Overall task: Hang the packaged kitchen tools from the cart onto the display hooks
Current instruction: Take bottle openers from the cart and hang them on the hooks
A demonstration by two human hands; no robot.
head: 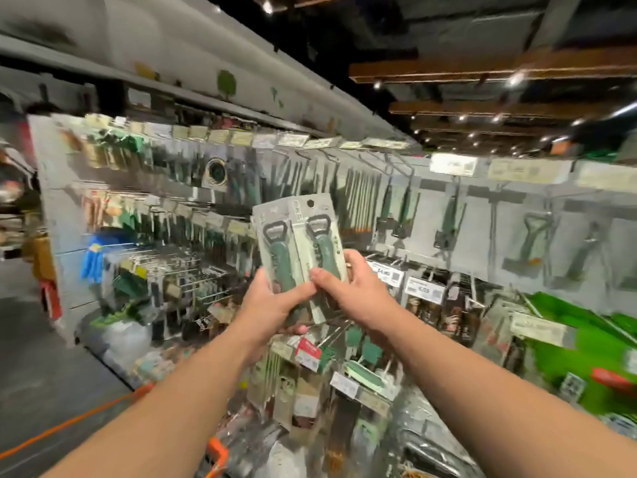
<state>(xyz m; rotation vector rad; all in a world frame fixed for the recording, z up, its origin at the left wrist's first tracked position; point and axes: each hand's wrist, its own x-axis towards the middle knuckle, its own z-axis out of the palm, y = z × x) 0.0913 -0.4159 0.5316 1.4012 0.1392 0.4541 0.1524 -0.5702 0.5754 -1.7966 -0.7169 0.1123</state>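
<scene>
Green-handled bottle openers in two packs (298,243), fanned side by side and held up before the pegboard wall (220,188). Left hand (272,305) gripping the packs from below, thumb across the front; right hand (351,288) pinching the right pack's lower edge. Behind, blurred rows of hanging tools (mostly green). Below, orange cart (215,457) with more packets.

2 opener packs (298,243) side by side, before hook wall (482,215); cart (217,453) below.
</scene>
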